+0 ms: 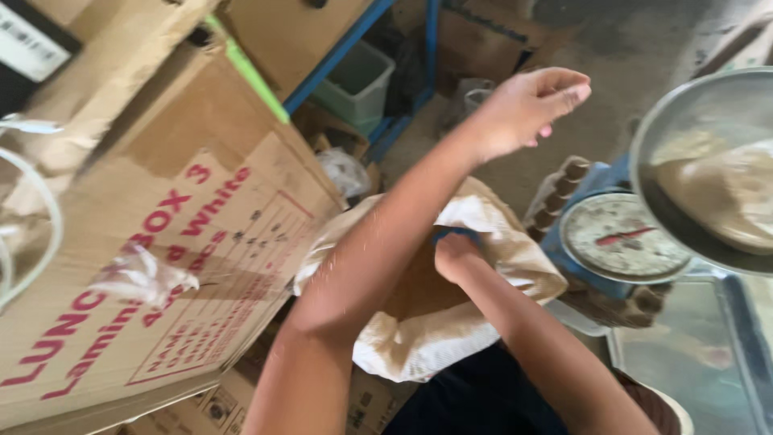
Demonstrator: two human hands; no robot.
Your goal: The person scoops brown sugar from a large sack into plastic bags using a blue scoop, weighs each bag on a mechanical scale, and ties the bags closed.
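Head view: left hand (527,105) fingers loosely curled, empty; right hand (455,254) grips white sack (419,346) beside brown carton (185,266).

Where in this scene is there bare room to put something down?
Bare concrete floor lies beyond the raised left hand, between the blue shelf frame and the metal bowl. It is crowded around the sack, cardboard box and scale.

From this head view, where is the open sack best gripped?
At the rolled-down rim of the sack, from above on the near side. The folded cloth makes a thick edge there, and the right hand is inside the mouth.
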